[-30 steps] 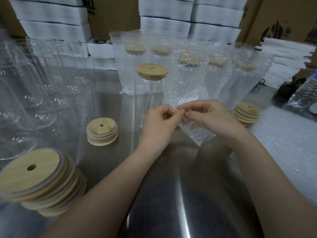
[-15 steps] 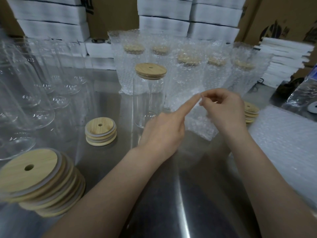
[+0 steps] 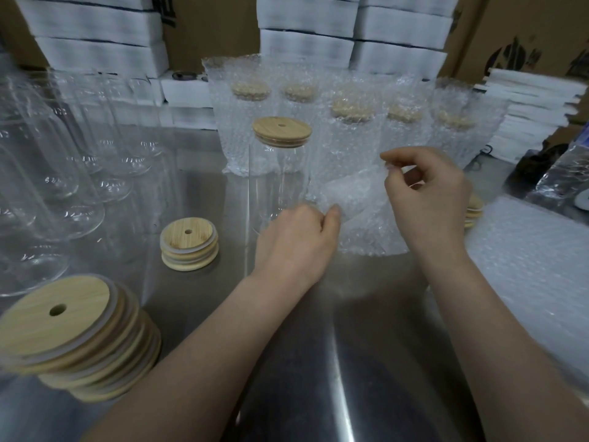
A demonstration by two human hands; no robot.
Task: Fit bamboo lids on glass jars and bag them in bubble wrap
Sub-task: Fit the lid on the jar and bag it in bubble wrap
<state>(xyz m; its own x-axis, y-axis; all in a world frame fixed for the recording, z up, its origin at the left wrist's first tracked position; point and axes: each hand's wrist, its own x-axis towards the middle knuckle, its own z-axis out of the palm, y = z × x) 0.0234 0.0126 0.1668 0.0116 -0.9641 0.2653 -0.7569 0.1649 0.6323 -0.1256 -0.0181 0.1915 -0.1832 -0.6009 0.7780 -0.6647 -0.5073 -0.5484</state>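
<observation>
Nearest me, at 8 o'clock: a tall, leaning stack of bamboo lids (image 3: 73,339), each with a centre hole, on the steel surface (image 3: 318,362). Both forearms come in from 6 o'clock.

Left hand (image 3: 296,237) is just left of centre, fingers curled, pinching the lower left edge of the bubble wrap bag (image 3: 360,215). Right hand (image 3: 427,193) is higher, at 2 o'clock from the left one, with thumb and forefinger pinching the bag's top edge. So both hands hold the bag and it's slung crumpled between them. Can't tell whether its bottom touches the surface.

Short lid stack (image 3: 188,244) at 9 o'clock from the left hand, well apart from it. Third lid stack (image 3: 474,212) at 3 o'clock, mostly hidden behind the right wrist. Pile of bubble wrap (image 3: 526,260) lies flat on the surface at 3 to 4 o'clock.

Just beyond the left hand, at 12 o'clock: the lidded jar (image 3: 280,177), upright, clear glass, unbagged, with its bamboo lid (image 3: 282,130) seated on top. The bag hangs just beside it at its 4 o'clock.

Clear glass jars (image 3: 63,173) crowd the left side, 9 to 10 o'clock.

Further out, 12 to 1 o'clock: a row of bagged jars (image 3: 350,122), upright, lids showing through the wrap.

At the back: stacked white boxes (image 3: 306,43) and cardboard cartons (image 3: 207,27) at 12 o'clock, and a white sheet stack (image 3: 526,113) at 2 o'clock.
</observation>
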